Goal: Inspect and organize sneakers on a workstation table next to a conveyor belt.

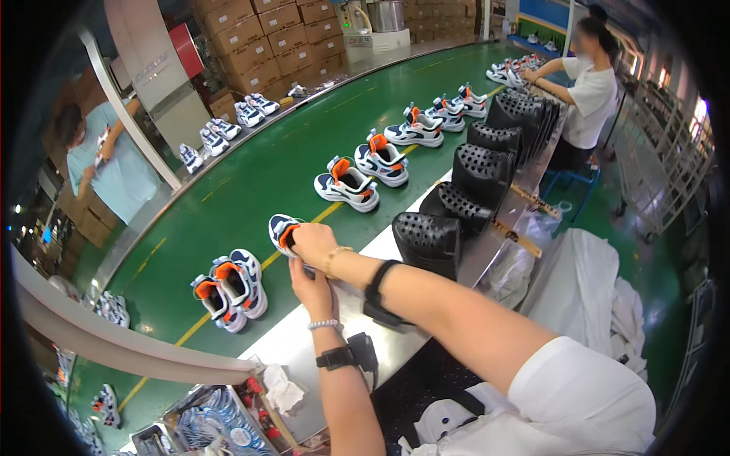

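Observation:
My right hand [313, 242] grips a white, navy and orange sneaker [283, 228] at its heel, at the near edge of the green conveyor belt [251, 182]. Just below it, my left hand [310, 290] reaches up under the right hand; what it touches is hidden. A pair of the same sneakers [230, 287] stands on the belt to the left. More pairs [363, 173] follow along the belt further right.
Black perforated moulds [430, 237] line the metal ledge beside the belt. One person in a white shirt [589, 91] works at the far end, another in light blue [114, 163] stands across the belt. Cardboard boxes [266, 38] are stacked behind. White cloth [585, 281] lies at right.

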The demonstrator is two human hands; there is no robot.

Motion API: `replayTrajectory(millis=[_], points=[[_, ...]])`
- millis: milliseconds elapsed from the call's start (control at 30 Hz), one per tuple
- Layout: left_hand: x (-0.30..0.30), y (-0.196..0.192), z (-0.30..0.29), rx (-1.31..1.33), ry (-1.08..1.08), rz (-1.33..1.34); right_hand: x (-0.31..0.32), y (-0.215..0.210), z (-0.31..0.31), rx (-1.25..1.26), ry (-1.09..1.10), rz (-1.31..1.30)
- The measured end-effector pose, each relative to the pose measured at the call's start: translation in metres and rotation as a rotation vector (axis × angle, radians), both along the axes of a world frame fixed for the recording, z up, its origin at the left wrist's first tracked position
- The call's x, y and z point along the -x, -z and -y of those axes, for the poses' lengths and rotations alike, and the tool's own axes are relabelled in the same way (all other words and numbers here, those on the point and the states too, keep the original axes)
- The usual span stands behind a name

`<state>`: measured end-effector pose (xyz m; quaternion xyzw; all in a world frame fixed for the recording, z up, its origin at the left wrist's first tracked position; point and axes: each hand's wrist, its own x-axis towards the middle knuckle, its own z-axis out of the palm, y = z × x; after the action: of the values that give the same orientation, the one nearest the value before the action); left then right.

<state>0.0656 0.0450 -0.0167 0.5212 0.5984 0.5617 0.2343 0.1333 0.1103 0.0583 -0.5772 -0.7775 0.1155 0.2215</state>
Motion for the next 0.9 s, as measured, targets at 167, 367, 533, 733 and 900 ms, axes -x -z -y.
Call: replayTrajectory(millis=[167,367,533,733,900], points=[[0.018,-0.009,0.004,0.005,0.208,0.100,-0.083,-0.072,0.110,-0.270,-0.322,-0.399],[-0.021,-0.038,0.041,-0.007,0.147,-0.364,-0.247,-0.110,0.159,-0.564,0.137,-0.364],[-0.024,-0.034,0.048,0.014,0.028,-0.399,-0.309,-0.068,0.154,-0.381,0.238,-0.311],[-0.015,-0.029,0.047,0.134,0.032,-0.204,-0.319,-0.049,0.157,-0.242,0.128,-0.373],[-0.002,-0.008,0.022,0.034,0.023,-0.297,-0.321,-0.038,0.153,-0.281,0.144,-0.384]])
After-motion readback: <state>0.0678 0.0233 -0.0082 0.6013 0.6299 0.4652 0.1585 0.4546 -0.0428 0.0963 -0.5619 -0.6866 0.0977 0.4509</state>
